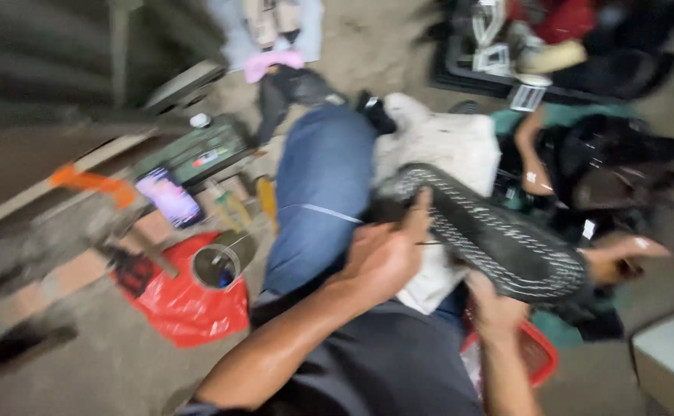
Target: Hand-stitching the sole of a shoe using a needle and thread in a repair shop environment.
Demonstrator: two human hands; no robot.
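A seated person in blue jeans held a black shoe with a white-stitched ribbed sole (499, 239) sole-up over a white cloth on the lap; how far the work had got could not be told. Tools crowded the concrete floor (98, 362) leftward. The left hand (383, 258) gripped the heel; the right hand (495, 312) cupped its underside.

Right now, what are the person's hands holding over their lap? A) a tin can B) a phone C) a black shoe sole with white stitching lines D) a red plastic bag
C: the left hand grips the near end of the black shoe sole, and the right hand supports it from below; the red bag, tin can and phone lie on the floor.
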